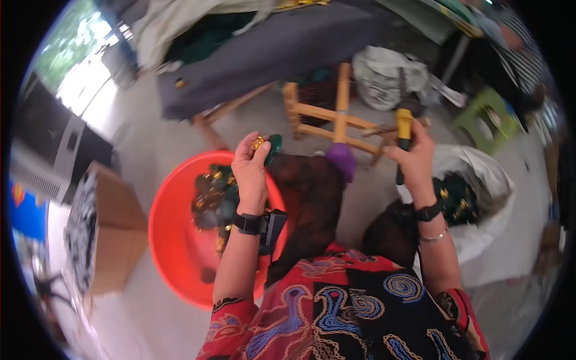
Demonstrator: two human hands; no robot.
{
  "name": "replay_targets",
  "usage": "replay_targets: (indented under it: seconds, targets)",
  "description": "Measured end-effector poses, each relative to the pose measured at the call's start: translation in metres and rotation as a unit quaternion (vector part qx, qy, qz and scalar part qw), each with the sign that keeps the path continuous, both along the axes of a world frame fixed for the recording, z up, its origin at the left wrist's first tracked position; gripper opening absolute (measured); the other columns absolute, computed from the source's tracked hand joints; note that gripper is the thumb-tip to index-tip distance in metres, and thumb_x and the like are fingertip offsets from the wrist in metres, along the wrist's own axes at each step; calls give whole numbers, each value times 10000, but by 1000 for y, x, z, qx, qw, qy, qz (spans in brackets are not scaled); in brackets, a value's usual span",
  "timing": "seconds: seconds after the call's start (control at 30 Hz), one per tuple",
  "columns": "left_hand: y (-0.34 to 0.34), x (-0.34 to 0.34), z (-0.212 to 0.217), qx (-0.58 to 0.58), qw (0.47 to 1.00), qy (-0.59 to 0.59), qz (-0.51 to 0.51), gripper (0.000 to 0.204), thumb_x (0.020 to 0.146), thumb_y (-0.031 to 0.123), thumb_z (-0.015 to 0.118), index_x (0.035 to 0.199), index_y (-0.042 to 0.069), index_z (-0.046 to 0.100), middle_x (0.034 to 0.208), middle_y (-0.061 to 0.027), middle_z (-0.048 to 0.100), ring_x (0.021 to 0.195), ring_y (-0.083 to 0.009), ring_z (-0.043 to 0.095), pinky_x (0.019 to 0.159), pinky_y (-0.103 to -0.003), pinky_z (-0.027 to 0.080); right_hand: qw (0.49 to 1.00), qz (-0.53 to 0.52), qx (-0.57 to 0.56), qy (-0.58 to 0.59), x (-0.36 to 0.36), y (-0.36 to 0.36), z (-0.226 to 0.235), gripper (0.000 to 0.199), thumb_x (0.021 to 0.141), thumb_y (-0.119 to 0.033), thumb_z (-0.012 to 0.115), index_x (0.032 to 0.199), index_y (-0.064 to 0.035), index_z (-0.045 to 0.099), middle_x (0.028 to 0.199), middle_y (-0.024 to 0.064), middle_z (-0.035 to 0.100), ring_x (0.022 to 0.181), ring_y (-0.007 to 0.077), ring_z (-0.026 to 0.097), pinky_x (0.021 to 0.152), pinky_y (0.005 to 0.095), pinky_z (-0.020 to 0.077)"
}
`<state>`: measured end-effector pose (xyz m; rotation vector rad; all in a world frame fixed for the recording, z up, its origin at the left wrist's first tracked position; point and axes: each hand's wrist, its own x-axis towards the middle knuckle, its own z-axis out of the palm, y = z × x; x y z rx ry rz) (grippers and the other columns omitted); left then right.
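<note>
My left hand (251, 171) is raised over the right side of a red-orange basin (159, 231), fingers closed on a small green and gold piece (273, 147). Its rounded dark green part sticks out past my fingertips, and a shiny gold bit shows between finger and thumb. In the basin lie many similar dark and gold pieces (210, 207). My right hand (418, 161) grips a hand tool (404, 127) with a yellow and dark green handle; its far end is blurred, so its kind is unclear. A white sack (498, 180) beside that hand contains more green and gold pieces (453, 195).
An upturned-looking wooden stool frame (341, 114) stands ahead, below a cloth-covered table (264, 60). A cardboard box (120, 228) is left of the basin. Right of the frame are a whitish bag (390, 75) and a green plastic stool (489, 123). Another person (519, 51) sits at far right.
</note>
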<state>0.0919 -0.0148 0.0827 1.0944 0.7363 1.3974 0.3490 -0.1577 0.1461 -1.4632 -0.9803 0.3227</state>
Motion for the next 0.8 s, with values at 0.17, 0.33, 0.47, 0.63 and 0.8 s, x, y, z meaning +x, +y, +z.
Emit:
replay_targets:
  seconds: [0.17,0.33,0.47,0.63,0.8]
  targets:
    - [-25,119,-11,143,974,110,-139,357,769,15,683,1114,27,590,1004,-69,644,911,-130,597,808,-263,473,998,-43,-12,-53,20,-43,9,638,553,-71,710,1158,23,531,1035,108,562,978,207,552,882,316,432]
    - [-27,151,-54,216,923,301,-105,429,728,41,709,1139,58,585,974,-85,644,905,-174,612,821,-289,479,999,-14,-15,-26,18,-47,17,633,548,-67,709,1150,17,531,1002,83,516,925,192,540,831,294,434]
    - [-28,154,-69,215,921,307,-107,447,711,40,713,1138,84,587,970,-123,632,903,-250,614,820,-321,484,997,36,-40,-51,14,-31,16,604,556,-56,686,1138,3,535,987,86,510,912,197,522,823,288,425]
    - [-25,153,-71,236,923,287,-96,500,672,67,743,1141,78,569,1007,-161,625,939,-328,599,812,-383,478,962,136,-21,-238,3,1,12,619,592,-1,663,1187,27,495,1107,95,489,1027,211,507,875,302,419]
    - [-12,151,-91,245,914,313,-83,395,668,101,743,1033,68,593,903,-150,609,889,-328,578,775,-409,456,925,169,-59,-335,-10,24,-6,505,596,18,608,1091,29,510,1057,198,471,997,368,495,855,375,429]
